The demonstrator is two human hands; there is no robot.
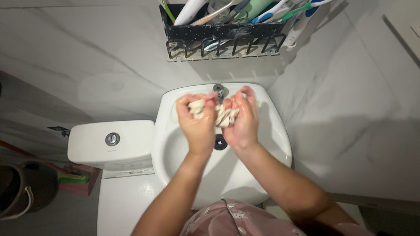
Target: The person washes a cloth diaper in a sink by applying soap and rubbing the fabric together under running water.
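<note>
both hands grip one small pale cloth (pixel 221 114), which is crumpled between them above the white sink (pixel 271 131), just under the metal tap (pixel 218 88). the left hand (pixel 197 122) has its fingers (pixel 186 101) curled and pressed on the left end of the cloth; the right hand (pixel 243 118) has its fingers (pixel 250 94) bent over the right end. the dark drain (pixel 220 142) shows below the wrists. to the left stands a white toilet tank (pixel 109 142) with a round button. on the wall above hangs a black rack (pixel 223 32) with toothbrushes and tubes.
</note>
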